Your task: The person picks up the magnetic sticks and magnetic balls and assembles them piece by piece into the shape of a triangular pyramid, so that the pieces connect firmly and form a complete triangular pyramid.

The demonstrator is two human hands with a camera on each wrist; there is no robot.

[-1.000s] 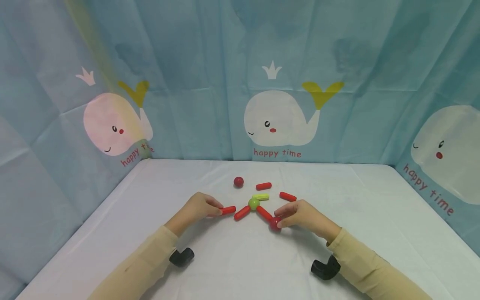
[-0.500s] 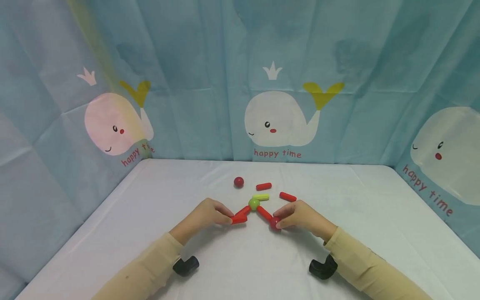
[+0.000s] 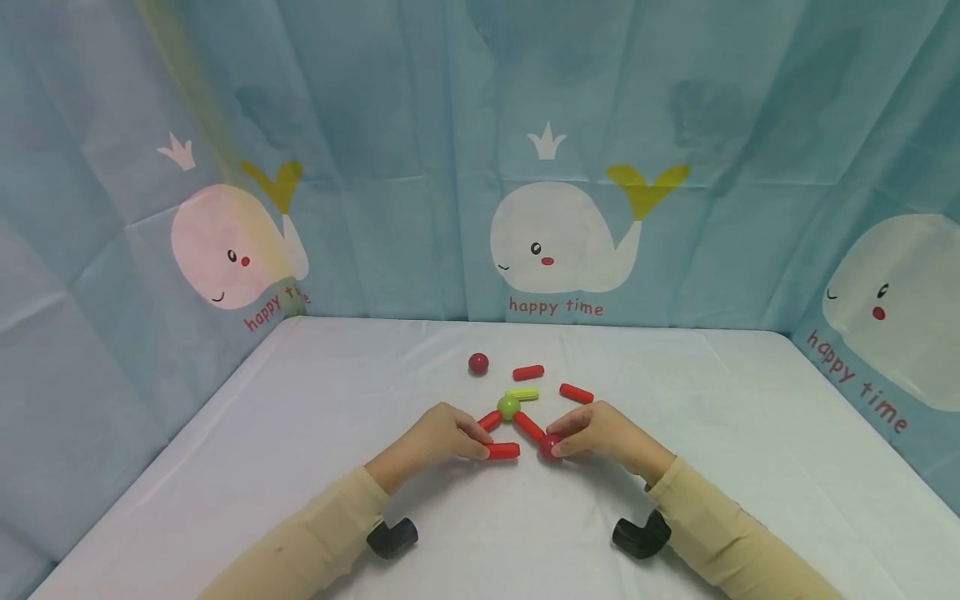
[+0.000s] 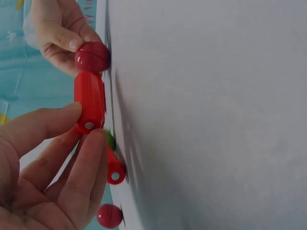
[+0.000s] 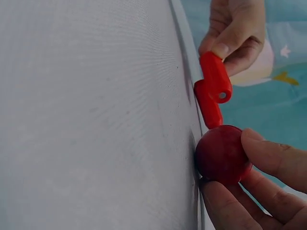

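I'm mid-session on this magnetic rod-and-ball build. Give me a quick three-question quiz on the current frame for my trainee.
1. True or false: the left hand pinches a red rod.
2. What does the right hand hold? A) the green ball B) a red ball C) the yellow-green rod
3. How many red rods lie loose on the white table, beyond the green ball?

Key: 1 true; 2 B; 3 two, one beside the lone red ball, one further right.
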